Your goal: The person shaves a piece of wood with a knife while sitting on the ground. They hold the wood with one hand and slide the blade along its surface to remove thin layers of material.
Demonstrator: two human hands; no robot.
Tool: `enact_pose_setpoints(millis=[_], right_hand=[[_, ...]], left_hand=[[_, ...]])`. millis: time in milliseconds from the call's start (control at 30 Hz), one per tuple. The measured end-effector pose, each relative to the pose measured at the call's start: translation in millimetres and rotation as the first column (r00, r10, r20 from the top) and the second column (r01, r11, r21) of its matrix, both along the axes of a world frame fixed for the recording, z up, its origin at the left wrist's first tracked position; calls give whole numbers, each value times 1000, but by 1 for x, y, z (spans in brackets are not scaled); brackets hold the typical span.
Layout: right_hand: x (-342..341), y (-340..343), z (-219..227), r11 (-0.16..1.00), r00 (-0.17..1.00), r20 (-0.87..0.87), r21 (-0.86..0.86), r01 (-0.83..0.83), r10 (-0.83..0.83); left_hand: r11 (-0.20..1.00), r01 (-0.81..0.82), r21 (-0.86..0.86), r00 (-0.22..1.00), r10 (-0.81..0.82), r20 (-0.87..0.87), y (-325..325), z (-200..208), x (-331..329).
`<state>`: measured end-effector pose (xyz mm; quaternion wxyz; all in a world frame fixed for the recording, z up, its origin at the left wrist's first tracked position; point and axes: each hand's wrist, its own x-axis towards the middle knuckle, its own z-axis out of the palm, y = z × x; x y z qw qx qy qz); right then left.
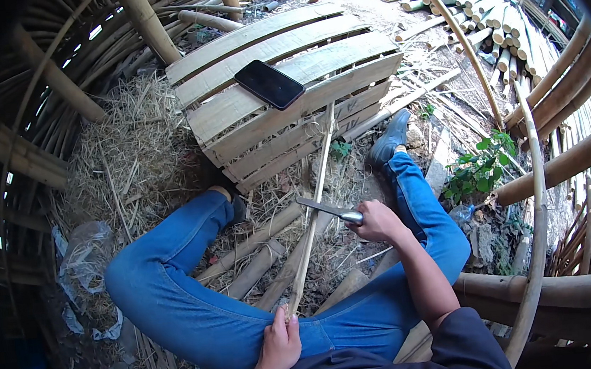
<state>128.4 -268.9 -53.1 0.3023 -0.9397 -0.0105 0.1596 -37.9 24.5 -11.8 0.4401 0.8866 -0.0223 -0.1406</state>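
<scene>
A long, thin bamboo strip slants from my lap up to the front of a slatted wooden crate, its far end against the crate's slats. My left hand grips the strip's near end close to my thigh. In my right hand is a knife, held by its handle. The blade points left and lies across the strip, about midway along it; whether its edge touches the strip I cannot tell.
A dark phone lies on the crate top. Straw and shavings heap up to the left, near crumpled clear plastic. Cut bamboo poles are stacked at the far right. A leafy plant grows beside my right leg; bamboo rails stand around.
</scene>
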Motion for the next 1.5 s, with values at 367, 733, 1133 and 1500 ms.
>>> enact_pose_setpoints(millis=[367, 733, 1133, 1500], right_hand=[[-1, 12, 3, 997, 996, -52, -26, -67, 66], [1, 1, -6, 997, 997, -80, -74, -23, 17], [2, 14, -10, 989, 988, -34, -3, 149, -149], [-7, 19, 2, 958, 956, -107, 119, -262, 275]], left_hand=[[992, -7, 126, 980, 32, -198, -6, 15, 6], [988, 9, 153, 995, 6, -97, -7, 6, 3], [998, 4, 60, 998, 0, -60, -10, 6, 12], [1000, -11, 25, 995, 14, -99, -9, 5, 17]])
